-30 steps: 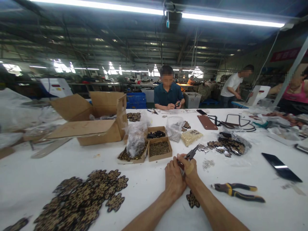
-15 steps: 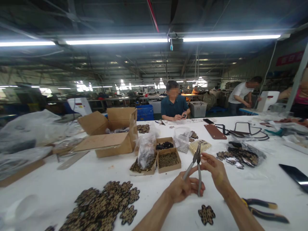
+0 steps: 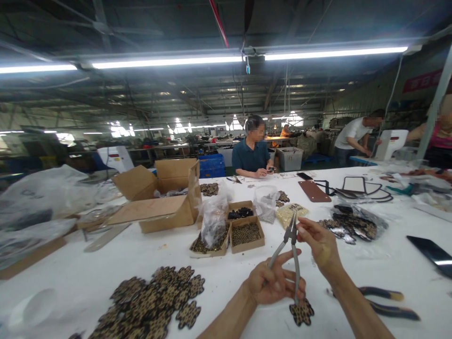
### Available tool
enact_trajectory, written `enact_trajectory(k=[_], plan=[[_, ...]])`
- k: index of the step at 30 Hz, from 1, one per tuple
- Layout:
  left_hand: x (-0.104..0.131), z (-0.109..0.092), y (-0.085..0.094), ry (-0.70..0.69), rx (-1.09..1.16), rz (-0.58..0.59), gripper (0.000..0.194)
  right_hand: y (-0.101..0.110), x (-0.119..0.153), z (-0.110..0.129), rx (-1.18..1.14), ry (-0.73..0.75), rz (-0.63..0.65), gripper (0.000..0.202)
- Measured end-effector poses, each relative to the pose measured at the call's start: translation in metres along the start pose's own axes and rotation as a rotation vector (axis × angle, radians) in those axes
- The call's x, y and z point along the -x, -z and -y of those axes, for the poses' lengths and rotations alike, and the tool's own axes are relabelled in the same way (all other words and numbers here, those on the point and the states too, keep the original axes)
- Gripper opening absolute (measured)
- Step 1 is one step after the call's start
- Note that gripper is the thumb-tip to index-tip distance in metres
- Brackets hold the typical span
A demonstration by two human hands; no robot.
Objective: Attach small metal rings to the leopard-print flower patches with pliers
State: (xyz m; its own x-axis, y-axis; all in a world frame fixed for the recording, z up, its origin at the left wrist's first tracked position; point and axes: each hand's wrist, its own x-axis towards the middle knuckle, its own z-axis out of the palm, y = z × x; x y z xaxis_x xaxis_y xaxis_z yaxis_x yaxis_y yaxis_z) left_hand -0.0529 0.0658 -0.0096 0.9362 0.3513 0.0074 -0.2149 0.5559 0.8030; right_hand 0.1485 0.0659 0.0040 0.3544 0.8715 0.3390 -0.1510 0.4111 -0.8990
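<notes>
Grey-handled pliers [image 3: 291, 234] point upward in my left hand [image 3: 273, 281], whose fingers are wrapped round the handles. The jaws look slightly parted. My right hand [image 3: 319, 242] is beside the jaws, thumb and fingertips pinched together; whatever they hold is too small to make out. Just below the plier handles, a leopard-patterned flower-shaped piece [image 3: 301, 312] lies on the white table. A large pile of similar pieces [image 3: 151, 301] lies to the left. Beyond my hands stand small open boxes, one full of brass-coloured bits [image 3: 246, 234].
A cardboard box [image 3: 169, 212] stands at the back left. Black-and-yellow pliers [image 3: 388, 310] lie beside my right forearm, with a dark tablet [image 3: 431, 254] at the far right. Bagged patterned pieces [image 3: 356, 223] lie back right. A person [image 3: 250, 153] sits across the table.
The grey pliers' handles have spread wider, and my left hand has opened somewhat round them. My right hand has shifted slightly right and up. The person opposite has turned their head.
</notes>
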Motion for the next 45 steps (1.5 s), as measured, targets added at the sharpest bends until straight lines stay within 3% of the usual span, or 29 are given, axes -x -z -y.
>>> enact_trajectory(k=[11,15,19,23,31,45], plan=[[-0.004,0.005,0.011,-0.005,0.049,0.137,0.103,0.004,-0.006,-0.005,0.022,0.055,0.001,0.046],[-0.005,0.005,0.014,-0.043,0.041,0.119,0.103,0.023,-0.009,0.003,0.188,-0.031,0.068,0.048],[-0.002,0.013,0.016,-0.025,0.095,0.052,0.089,0.048,-0.013,0.005,0.331,-0.116,0.163,0.053],[-0.001,0.021,0.018,-0.036,0.183,-0.004,0.08,0.052,-0.014,-0.001,0.247,-0.045,0.183,0.062],[-0.006,0.01,0.025,0.109,0.112,0.261,0.096,0.044,-0.019,-0.01,-0.081,0.02,0.188,0.037],[-0.004,0.014,0.021,0.183,0.113,0.353,0.088,0.053,-0.02,-0.009,-0.26,0.01,0.226,0.02]])
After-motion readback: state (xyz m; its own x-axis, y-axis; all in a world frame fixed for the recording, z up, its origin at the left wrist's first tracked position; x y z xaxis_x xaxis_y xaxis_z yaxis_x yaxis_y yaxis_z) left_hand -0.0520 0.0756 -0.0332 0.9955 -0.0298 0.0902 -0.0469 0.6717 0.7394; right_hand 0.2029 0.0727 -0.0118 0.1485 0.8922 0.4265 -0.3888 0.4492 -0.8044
